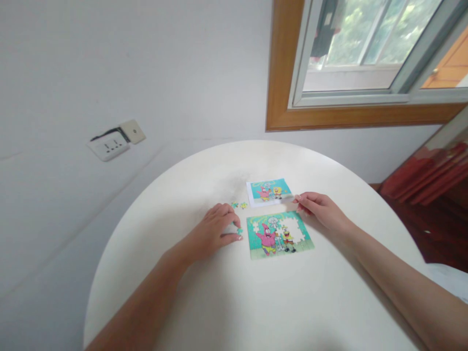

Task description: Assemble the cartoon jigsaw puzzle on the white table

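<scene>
A partly filled cartoon jigsaw puzzle [268,239] lies on the round white table [219,312], with white gaps at its upper left and right of centre. Just left of the puzzle, my left hand [214,229] pinches a small teal puzzle piece [239,231] between thumb and fingers. My right hand [321,209] is by the puzzle's upper right corner, its fingertips pressed together near the reference picture [270,191]; whatever they hold, if anything, is too small to make out. Loose puzzle pieces [243,205] lie above my left hand, left of the reference picture.
Behind the table stands a white wall [183,73] with a socket [109,145] on the left. A wood-framed window [287,114] is at the upper right. Red fabric [424,170] hangs beyond the table's right edge.
</scene>
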The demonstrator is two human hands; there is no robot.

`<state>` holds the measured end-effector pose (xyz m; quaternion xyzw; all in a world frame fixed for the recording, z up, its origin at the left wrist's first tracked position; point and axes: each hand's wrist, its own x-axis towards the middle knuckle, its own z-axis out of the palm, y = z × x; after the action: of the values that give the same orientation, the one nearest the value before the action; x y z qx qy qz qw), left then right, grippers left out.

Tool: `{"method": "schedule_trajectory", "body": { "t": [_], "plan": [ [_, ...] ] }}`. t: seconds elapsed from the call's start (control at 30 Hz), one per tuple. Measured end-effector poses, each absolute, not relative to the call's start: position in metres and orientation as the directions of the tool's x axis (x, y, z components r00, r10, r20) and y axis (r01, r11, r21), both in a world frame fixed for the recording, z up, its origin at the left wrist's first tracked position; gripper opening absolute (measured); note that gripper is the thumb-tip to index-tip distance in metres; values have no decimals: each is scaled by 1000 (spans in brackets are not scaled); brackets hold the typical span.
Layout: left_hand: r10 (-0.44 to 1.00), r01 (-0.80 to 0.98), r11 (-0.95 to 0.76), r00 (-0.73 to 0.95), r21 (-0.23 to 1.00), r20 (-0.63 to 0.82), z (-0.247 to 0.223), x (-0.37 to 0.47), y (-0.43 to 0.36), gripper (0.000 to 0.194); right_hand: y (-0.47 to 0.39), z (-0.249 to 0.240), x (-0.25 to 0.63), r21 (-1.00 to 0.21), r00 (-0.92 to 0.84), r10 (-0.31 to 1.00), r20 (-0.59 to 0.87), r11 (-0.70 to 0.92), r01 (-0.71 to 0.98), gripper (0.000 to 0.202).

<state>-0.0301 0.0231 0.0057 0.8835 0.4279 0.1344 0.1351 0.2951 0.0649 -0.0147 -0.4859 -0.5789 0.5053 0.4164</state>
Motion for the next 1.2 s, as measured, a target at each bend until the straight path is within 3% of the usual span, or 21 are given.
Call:
{"method": "schedule_trajectory", "body": {
  "t": [0.37,1.2],
  "plan": [
    [801,710,-579,588,402,116,2,-30,23,15,64,-13,294,-986,-189,982,-24,8,166,42],
    [796,715,-591,592,374,125,4,-32,23,18,62,-14,294,-987,-215,976,-25,10,162,42]
  ]
}}
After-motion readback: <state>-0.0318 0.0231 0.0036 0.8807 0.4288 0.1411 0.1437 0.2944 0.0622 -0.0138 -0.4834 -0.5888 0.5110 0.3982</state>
